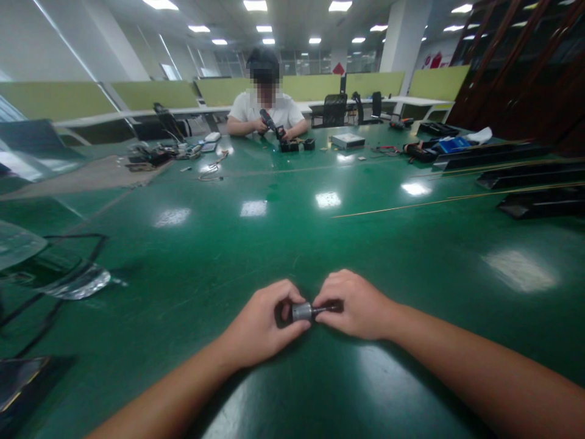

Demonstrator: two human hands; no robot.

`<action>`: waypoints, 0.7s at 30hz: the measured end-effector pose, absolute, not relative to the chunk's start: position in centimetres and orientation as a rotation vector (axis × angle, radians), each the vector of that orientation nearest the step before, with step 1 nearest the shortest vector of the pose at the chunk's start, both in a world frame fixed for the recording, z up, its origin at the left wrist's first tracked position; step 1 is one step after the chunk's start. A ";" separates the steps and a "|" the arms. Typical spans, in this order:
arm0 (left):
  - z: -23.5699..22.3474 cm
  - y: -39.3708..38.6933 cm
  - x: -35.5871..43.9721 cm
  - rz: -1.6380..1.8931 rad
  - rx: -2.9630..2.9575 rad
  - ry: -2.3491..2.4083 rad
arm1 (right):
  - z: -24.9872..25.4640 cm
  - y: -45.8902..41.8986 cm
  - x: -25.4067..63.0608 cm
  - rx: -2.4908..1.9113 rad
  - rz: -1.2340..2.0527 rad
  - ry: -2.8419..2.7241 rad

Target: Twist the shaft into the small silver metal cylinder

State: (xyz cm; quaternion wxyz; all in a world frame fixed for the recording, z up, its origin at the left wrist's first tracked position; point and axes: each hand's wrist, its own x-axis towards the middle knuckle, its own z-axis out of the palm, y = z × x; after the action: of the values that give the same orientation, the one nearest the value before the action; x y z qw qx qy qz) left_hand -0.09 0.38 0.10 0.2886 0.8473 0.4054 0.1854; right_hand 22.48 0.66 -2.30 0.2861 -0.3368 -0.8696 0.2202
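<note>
Green table (219, 244), glossy, with ceiling lights mirrored in its surface, fills most of my view. At the near edge, around the middle, I have both hands on one small piece: a grey metal cylinder (301, 312) with a dark shaft (319, 310) running from its right end. The piece lies roughly level, pointing left to right.

Grip, left hand (264, 318): thumb and forefinger close around the cylinder, thumb on the near side, forefinger on the far side. Grip, right hand (355, 305): thumb and fingers pinch the shaft just beside the cylinder. I cannot tell whether the piece touches the table. The hands are near each other but apart.

Near left, I note a dark slab (21, 381) and, beyond it, a clear object (85, 281), blurred; I cannot identify it. Far left: a heap of parts (153, 153), with a pale cord (211, 174) to its right. Far middle: a person (240, 113) in a white top sits holding a dark tool (269, 119) above black blocks (292, 146); a grey box (347, 141) stands to their right. Far right: a blue packet (452, 144). Nearer on that side, black channels (543, 201) and a thin rod (411, 208) reaching left.
</note>
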 end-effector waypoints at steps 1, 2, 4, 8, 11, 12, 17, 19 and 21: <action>0.2 0.4 -0.1 0.494 2.263 1.081 | -2.3 0.7 22.5 -0.898 0.596 -2.323; 0.2 0.4 -0.1 0.494 2.262 1.080 | -2.2 0.7 22.5 -0.896 0.601 -2.322; 0.3 0.3 -0.1 0.489 2.263 1.080 | -2.1 0.7 22.6 -0.899 0.608 -2.324; 0.3 0.4 -0.1 0.476 2.260 1.085 | -1.8 0.7 23.0 -0.923 0.618 -2.325; 0.4 0.4 -0.1 0.477 2.259 1.081 | -1.7 0.8 23.3 -0.923 0.629 -2.328; 0.4 0.4 -0.1 0.477 2.259 1.080 | -1.7 0.8 23.4 -0.921 0.630 -2.329; 0.5 0.3 0.1 0.467 2.249 1.075 | -1.4 0.9 23.9 -0.918 0.622 -2.351; 0.5 0.3 0.0 0.465 2.246 1.071 | -1.3 1.0 24.1 -0.927 0.626 -2.368; 0.4 0.3 0.0 0.467 2.247 1.064 | -1.1 1.0 24.3 -0.937 0.637 -2.384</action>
State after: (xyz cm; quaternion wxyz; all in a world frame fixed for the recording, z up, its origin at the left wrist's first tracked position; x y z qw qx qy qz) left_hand 0.02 0.34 0.42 0.3014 0.8469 0.4012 0.1760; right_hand 24.32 1.02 -1.09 0.2485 -0.3438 -0.8749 0.2338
